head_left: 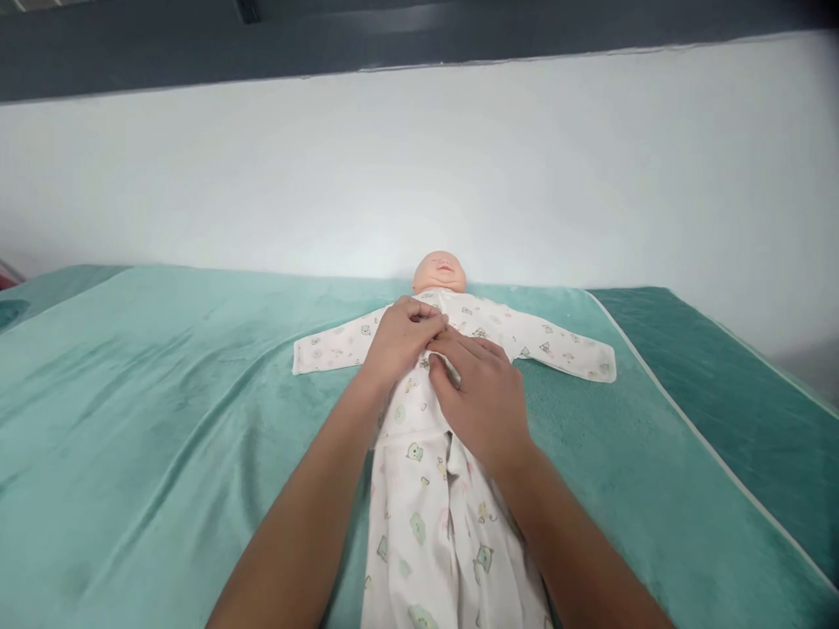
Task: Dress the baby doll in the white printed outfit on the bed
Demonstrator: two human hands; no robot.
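Note:
A baby doll (439, 273) lies on its back with its head by the wall. It wears a white long-sleeved top (557, 345) with small animal prints, both sleeves spread out sideways, and matching trousers (419, 515) below. On the chest, my left hand (406, 336) pinches the front of the top near its middle line. My right hand (481, 384) meets it there, fingertips pressed together on the same fabric. The exact bit of cloth between the fingertips is hidden by the fingers.
A teal blanket (163, 393) with some folds lies under the doll. Its pale edge runs down the right side over a darker green cover (721, 393). Behind stands a white wall (393, 166) with a dark band (459, 35) along the top.

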